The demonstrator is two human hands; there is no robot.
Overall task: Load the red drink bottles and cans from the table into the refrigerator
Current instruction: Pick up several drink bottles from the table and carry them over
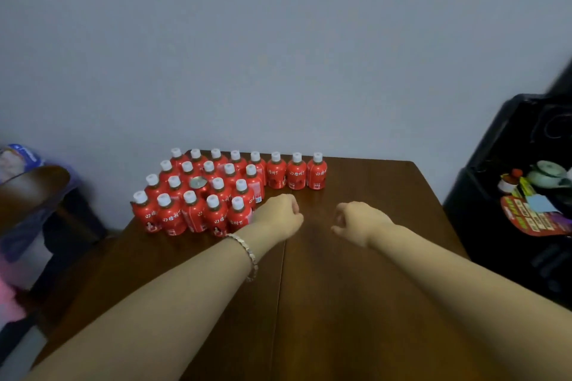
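Several red drink bottles (216, 189) with white caps stand in rows on the far left part of a dark wooden table (356, 272). One red can (198, 184) with a silver top sits among them. My left hand (278, 215), with a bracelet on its wrist, hovers just right of the nearest bottle, its fingers curled and holding nothing. Further right, my right hand (359, 221) hangs over the bare tabletop, also curled and without anything in it. The refrigerator is not in view.
A grey wall stands behind the table. A black cabinet (507, 164) at the right carries a teapot (548, 173), small jars and colourful packets. At the left a wooden chair (34, 189) holds bags.
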